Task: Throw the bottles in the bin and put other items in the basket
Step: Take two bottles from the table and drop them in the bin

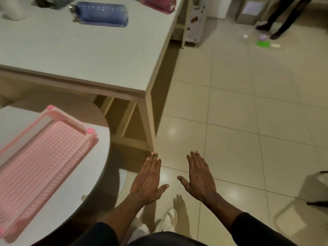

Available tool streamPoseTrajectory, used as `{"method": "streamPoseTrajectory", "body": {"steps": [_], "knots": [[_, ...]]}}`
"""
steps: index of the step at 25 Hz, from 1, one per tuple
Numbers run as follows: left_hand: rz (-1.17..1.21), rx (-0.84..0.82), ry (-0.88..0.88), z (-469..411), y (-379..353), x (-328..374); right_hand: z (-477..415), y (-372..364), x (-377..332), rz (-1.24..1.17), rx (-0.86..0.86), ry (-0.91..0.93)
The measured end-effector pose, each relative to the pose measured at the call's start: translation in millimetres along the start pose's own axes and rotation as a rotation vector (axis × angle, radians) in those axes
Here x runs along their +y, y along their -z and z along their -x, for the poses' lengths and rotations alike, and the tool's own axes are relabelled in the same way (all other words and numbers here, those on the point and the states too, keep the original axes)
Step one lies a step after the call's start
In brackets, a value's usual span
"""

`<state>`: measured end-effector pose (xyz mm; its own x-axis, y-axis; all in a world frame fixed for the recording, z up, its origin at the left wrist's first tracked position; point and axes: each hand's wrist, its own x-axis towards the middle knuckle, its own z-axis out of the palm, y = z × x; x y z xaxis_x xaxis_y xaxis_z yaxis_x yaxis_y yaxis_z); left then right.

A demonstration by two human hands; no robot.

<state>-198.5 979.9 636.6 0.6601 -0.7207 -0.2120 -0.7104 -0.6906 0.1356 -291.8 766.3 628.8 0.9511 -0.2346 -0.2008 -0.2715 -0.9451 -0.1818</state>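
Two hands show, the left hand [147,181] and the right hand [200,178], and there are two desks, one rectangular desk [88,55] and one round desk [74,189]. One pink basket [40,166] lies on the round one, while the rectangular one carries four things: one blue bottle [101,14], one dark pink item [158,3], one dark item [51,2] and one white item [15,9], the last three too cut off to name. The floor [248,121] holds four small bits, one green piece [263,44], one purple piece [262,37] and two white scraps [245,36], plus two white shoes [171,219].

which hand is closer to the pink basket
Left. The left hand hovers beside the pink basket, to its right; the right hand is farther right, over the floor.
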Motion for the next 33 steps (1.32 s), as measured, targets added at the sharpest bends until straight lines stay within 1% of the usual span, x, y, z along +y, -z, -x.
{"method": "streamPoseTrajectory", "body": {"steps": [7, 11, 14, 16, 20, 22, 25, 27, 30, 33], "knots": [[-0.066, -0.027, -0.21, -118, 19, 19, -36, 19, 64, -0.107, 0.084, -0.203], [-0.075, -0.006, -0.309, -190, 22, 27, -72, 28, 100, -0.081, 0.083, -0.27], [-0.08, -0.045, -0.365, -241, 28, 32, -104, 46, 124, -0.092, 0.082, -0.333], [-0.086, -0.018, -0.4, -276, 36, 35, -126, 56, 138, -0.078, 0.139, -0.358], [-0.076, -0.025, -0.363, -326, 49, 41, -165, 72, 167, -0.122, 0.13, -0.41], [-0.073, 0.007, -0.337, -353, 54, 42, -186, 78, 187, -0.112, 0.152, -0.405], [-0.105, 0.006, -0.316, -393, 57, 41, -220, 88, 225, -0.126, 0.15, -0.394], [-0.131, 0.002, -0.274, -415, 57, 41, -243, 92, 248, -0.109, 0.139, -0.368], [-0.137, -0.016, -0.206, -452, 62, 52, -284, 97, 287, -0.091, 0.144, -0.279], [-0.11, 0.05, -0.09, -497, 84, 73, -337, 118, 330, -0.115, 0.145, -0.15]]}}
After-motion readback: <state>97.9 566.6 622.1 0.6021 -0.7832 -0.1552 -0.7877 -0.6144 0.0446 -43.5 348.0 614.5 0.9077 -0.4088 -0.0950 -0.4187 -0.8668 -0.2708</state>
